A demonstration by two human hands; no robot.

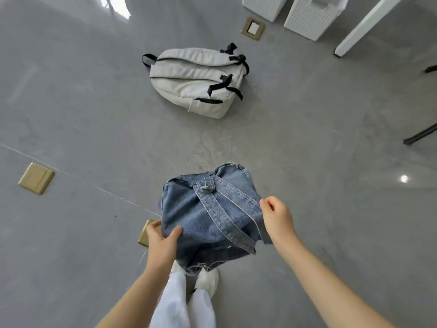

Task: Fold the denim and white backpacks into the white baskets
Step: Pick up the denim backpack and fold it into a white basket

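A blue denim backpack (208, 216) hangs in the air in front of me, strap side up, above my feet. My left hand (162, 237) grips its left edge with thumb on top. My right hand (276, 217) pinches its right edge beside a strap. A white backpack (196, 79) with black straps lies flat on the grey floor further ahead, strap side up. Two white woven baskets (264, 5) (312, 17) stand at the top right, cut off by the frame edge.
Brass floor sockets sit in the grey tiles at the left (36, 178), under the denim bag (146, 233) and near the baskets (253, 28). A white table leg (369, 24) slants at the upper right. Dark furniture feet (421, 133) show at the right edge.
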